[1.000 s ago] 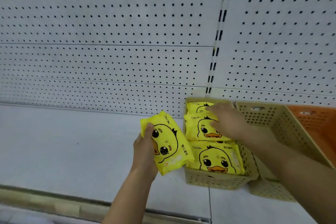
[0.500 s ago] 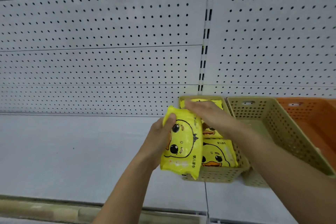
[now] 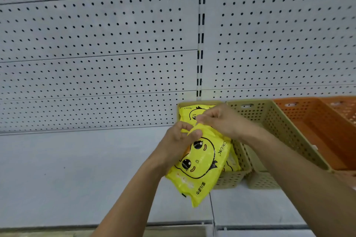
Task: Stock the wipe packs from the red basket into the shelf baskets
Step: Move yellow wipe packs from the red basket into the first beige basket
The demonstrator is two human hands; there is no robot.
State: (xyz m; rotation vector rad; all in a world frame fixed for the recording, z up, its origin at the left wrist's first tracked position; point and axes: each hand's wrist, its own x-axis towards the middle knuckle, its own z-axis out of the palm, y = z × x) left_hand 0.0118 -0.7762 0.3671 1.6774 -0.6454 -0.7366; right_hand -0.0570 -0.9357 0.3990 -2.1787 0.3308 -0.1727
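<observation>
Head view: white perforated metal backboard [image 3: 96, 44] fills 12 o'clock, grey shelf deck [image 3: 67, 169] at 8. Beige perforated plastic basket [image 3: 229, 180] at 4, w/ stocked packs [image 3: 189, 113] inside. Yellow duck-print wipe pack [image 3: 200, 169] tilted at its front-left corner, gripped by L hand [image 3: 179, 140]; R hand [image 3: 219, 121] pinches top edge.

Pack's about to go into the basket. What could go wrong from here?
1. The left hand grips the pack only near its top, and most of it hangs in front of the basket. A slip would likely drop it onto the shelf.
2. The basket already holds packs, so this one may catch on the rim or sit on top of them.
</observation>
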